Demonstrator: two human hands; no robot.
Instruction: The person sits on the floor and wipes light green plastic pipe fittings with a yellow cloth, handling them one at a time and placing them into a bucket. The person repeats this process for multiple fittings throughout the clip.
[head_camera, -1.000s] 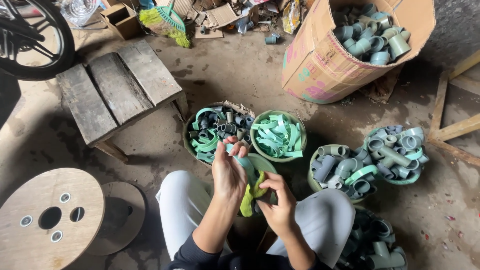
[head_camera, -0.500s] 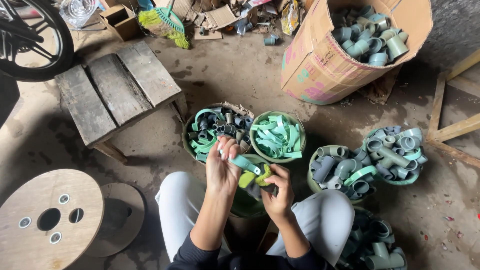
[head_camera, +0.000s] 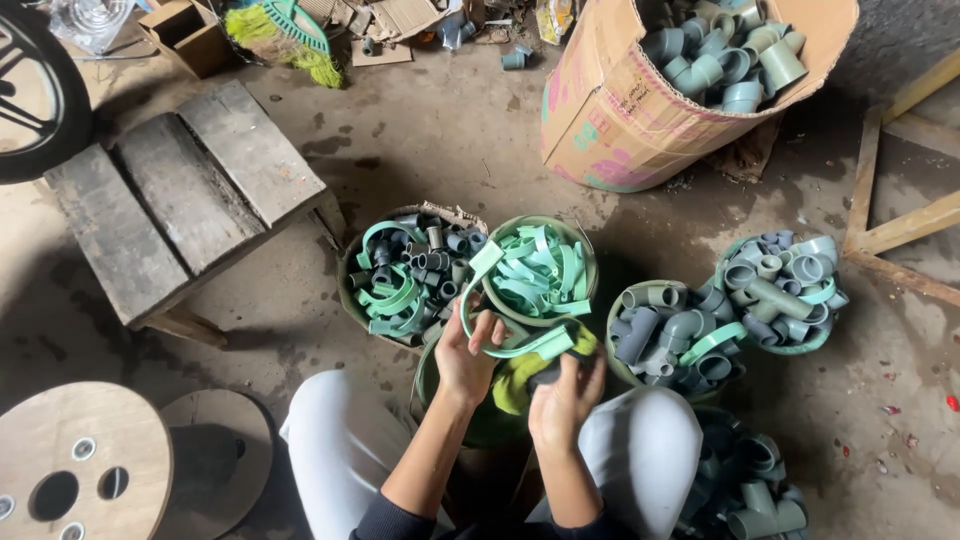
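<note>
Dirt floor (head_camera: 440, 130): baskets w/ pipe fittings (head_camera: 670, 335), cardboard box (head_camera: 610, 110), wood stool (head_camera: 180, 200), spool (head_camera: 70, 470).

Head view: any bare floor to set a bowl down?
Free: concrete between the grey wooden plank bench and torn cardboard box; also floor right of the far-right bowl of grey pipe fittings. Crowded: bowls packed around both hands.

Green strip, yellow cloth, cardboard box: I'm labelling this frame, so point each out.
Green strip (head_camera: 478, 318), head view, its curved left side.
Yellow cloth (head_camera: 512, 385), head view, the fold between the hands.
Cardboard box (head_camera: 600, 120), head view, its side wall.
</note>
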